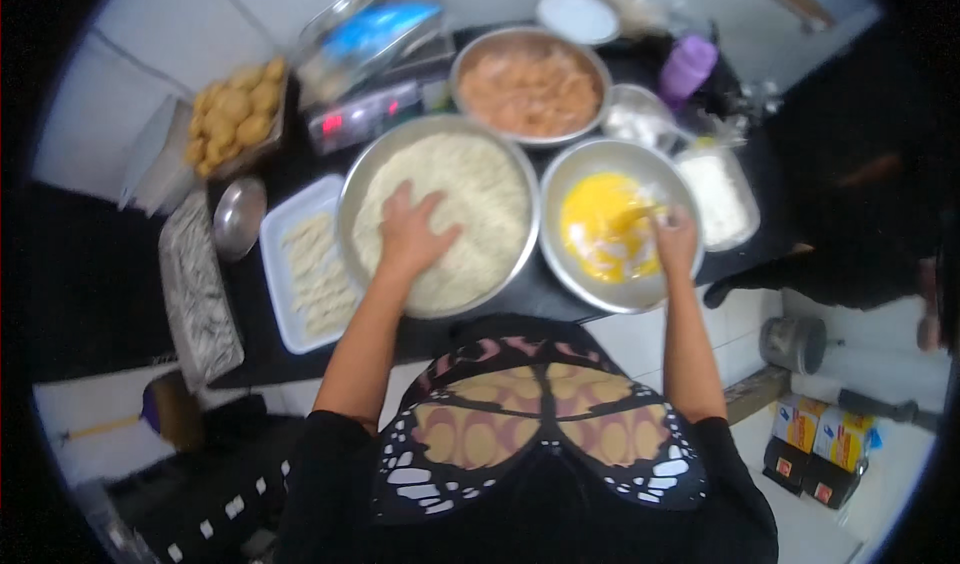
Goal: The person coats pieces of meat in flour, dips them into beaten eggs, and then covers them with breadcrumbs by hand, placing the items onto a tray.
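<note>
My left hand (416, 230) rests with spread fingers on pale crumbs (480, 189) that fill a large round metal bowl (533, 223). Whether anything lies beneath the palm is hidden. To its right, a second metal bowl (570, 286) holds yellow beaten egg (600, 196). Over this egg my right hand (676, 238) pinches an egg-coated thing (634, 220), too blurred to name exactly. Left of the crumb bowl, a white tray (276, 264) carries crumb-coated pieces (319, 279) in rows.
Behind the bowls stands a metal bowl of orange-brown pieces (529, 88). A digital scale (364, 118), a container of round golden pieces (236, 114) and a purple bottle (686, 69) line the back. A tub of white powder (716, 193) sits right. Someone in dark clothes (847, 264) stands at right.
</note>
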A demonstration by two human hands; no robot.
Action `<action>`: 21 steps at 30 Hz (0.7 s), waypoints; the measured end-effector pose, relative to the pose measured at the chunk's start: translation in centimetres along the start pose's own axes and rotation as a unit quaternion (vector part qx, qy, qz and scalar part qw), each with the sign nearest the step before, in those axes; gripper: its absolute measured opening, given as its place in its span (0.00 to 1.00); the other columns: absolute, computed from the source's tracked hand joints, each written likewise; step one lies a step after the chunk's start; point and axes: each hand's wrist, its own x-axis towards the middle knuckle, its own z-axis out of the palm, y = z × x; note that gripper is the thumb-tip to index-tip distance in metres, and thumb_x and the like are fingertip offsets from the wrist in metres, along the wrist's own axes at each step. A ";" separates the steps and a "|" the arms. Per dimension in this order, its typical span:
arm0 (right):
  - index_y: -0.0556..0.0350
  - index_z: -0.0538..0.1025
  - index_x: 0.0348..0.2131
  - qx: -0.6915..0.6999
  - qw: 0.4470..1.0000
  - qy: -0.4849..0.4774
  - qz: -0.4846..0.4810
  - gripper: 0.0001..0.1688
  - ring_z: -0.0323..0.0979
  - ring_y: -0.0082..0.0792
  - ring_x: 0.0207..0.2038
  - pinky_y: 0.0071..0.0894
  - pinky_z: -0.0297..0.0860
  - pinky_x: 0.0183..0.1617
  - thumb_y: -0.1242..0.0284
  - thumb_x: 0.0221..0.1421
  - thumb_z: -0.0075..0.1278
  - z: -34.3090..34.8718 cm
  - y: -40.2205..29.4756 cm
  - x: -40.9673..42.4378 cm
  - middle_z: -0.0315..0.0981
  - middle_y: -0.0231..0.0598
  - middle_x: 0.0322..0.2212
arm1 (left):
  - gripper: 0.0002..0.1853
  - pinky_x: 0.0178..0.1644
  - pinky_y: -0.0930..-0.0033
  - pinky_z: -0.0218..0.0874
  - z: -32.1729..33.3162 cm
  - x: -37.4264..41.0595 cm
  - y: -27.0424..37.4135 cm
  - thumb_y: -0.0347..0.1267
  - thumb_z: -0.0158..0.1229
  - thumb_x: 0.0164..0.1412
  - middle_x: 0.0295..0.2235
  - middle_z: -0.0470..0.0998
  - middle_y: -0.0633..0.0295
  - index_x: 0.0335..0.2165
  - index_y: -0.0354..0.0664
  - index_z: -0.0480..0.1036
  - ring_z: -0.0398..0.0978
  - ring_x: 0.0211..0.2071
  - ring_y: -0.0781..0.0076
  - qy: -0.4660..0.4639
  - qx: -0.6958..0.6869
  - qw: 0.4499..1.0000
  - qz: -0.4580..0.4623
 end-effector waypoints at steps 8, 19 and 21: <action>0.66 0.73 0.36 -0.017 0.997 -0.044 0.054 0.22 0.72 0.40 0.36 0.32 0.66 0.41 0.74 0.37 0.55 -0.1 -0.4 0.4 0.72 0.50 0.33 | 0.31 0.53 0.44 0.50 1.2 -3.1 -0.8 0.43 0.67 0.30 0.55 0.53 0.56 0.41 0.60 0.71 0.48 0.55 0.43 -0.086 0.007 0.996 0.017; 0.64 0.74 0.32 -0.013 0.996 -0.026 -0.083 0.20 0.71 0.44 0.34 0.34 0.66 0.41 0.72 0.35 0.55 -1.7 -4.1 3.1 0.72 0.50 0.30 | 0.34 0.54 0.49 0.49 0.9 -0.4 -2.0 0.42 0.66 0.35 0.55 0.52 0.47 0.45 0.51 0.67 0.51 0.54 0.45 0.007 0.010 0.998 -0.055; 0.64 0.74 0.33 -0.020 0.996 -0.034 -0.080 0.20 0.71 0.44 0.35 0.33 0.66 0.41 0.72 0.35 0.55 -2.7 -3.8 3.7 0.72 0.50 0.30 | 0.37 0.53 0.43 0.46 1.0 -0.6 -1.1 0.46 0.65 0.36 0.56 0.49 0.47 0.48 0.52 0.64 0.48 0.55 0.43 0.018 0.024 0.998 -0.062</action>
